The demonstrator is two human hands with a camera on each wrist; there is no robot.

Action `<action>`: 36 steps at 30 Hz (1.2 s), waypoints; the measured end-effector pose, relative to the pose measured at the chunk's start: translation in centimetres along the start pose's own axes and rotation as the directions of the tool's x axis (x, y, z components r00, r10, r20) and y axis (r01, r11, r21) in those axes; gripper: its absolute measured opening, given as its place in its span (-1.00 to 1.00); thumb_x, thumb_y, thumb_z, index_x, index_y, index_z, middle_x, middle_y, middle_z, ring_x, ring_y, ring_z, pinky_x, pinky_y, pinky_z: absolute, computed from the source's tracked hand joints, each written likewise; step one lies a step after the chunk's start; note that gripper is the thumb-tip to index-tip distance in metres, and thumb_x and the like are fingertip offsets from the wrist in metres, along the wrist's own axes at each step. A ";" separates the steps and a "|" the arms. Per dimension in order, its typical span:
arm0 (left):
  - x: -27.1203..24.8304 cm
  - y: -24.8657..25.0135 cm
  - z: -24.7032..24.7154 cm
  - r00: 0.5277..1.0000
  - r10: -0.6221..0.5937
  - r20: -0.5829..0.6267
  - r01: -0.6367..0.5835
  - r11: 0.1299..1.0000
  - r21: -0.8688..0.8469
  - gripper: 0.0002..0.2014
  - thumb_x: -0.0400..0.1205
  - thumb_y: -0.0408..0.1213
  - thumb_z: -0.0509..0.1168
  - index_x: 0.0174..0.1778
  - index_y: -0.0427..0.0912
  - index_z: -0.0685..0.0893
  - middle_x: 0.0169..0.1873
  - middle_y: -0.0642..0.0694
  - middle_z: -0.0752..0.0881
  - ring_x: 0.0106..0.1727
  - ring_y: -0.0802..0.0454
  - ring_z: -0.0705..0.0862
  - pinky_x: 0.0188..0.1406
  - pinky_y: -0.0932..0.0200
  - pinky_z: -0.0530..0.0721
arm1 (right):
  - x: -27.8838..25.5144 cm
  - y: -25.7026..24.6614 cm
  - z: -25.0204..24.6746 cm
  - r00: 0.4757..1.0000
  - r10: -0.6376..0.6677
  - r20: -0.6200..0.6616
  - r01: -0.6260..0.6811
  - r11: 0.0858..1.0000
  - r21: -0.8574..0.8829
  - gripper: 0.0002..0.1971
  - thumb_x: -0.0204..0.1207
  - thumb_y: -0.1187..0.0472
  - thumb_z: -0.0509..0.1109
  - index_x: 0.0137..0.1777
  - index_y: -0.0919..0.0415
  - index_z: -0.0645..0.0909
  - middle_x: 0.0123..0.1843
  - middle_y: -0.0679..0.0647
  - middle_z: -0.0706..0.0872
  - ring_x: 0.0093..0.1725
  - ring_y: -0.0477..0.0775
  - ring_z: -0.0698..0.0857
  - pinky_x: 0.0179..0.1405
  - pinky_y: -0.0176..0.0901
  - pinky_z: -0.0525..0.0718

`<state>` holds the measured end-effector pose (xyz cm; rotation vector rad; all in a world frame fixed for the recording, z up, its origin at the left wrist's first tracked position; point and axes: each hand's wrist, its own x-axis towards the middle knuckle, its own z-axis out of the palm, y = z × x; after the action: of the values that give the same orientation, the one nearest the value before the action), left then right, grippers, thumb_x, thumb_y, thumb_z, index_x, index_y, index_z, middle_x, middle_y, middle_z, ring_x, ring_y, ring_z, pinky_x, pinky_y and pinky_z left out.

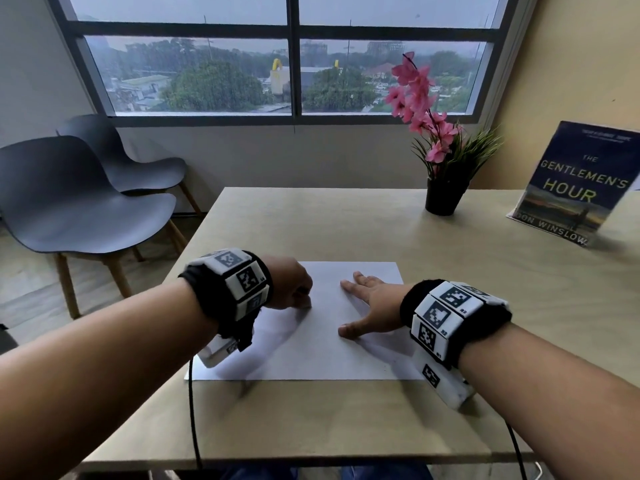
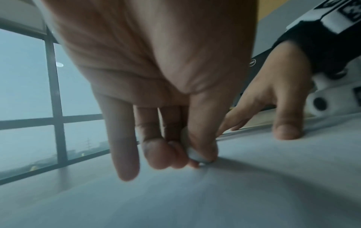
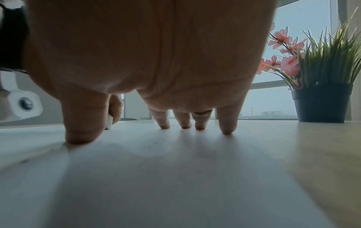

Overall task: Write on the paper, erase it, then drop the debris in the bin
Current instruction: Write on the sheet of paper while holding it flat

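A white sheet of paper (image 1: pixel 318 344) lies flat on the wooden table (image 1: pixel 346 420). My left hand (image 1: pixel 294 289) pinches a small white eraser (image 2: pixel 192 152) between thumb and fingers and holds its tip against the sheet's left part. The eraser (image 3: pixel 109 121) also shows behind my right thumb in the right wrist view. My right hand (image 1: pixel 367 306) lies spread on the right half of the paper (image 3: pixel 175 169), its fingertips (image 3: pixel 226 131) pressing down. No writing or bin is visible.
A black pot with pink flowers (image 1: pixel 445 199) stands at the table's far right, and a book (image 1: pixel 575 188) leans upright beside it. Two dark chairs (image 1: pixel 79 202) stand on the floor to the left. A cable (image 1: pixel 192 410) hangs over the table's near edge.
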<state>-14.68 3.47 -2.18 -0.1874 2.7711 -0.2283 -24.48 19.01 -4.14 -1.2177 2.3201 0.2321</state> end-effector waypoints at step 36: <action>-0.4 2.0 -0.8 0.999 0.023 0.029 -0.024 1.000 0.016 -0.67 0.69 0.02 0.16 0.17 -0.11 0.66 0.14 -0.07 0.69 0.14 -0.10 0.64 -0.11 0.18 0.44 | 0.0 0.0 0.1 1.000 0.010 -0.014 -0.010 1.000 0.007 0.00 0.47 -0.39 0.25 0.71 -0.04 -0.24 0.73 0.00 -0.30 0.72 0.03 -0.18 0.68 0.13 -0.06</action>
<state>-14.84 5.61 -1.65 -0.1525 2.7404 -0.2402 -24.48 19.07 -4.27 -1.2086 2.3375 0.2198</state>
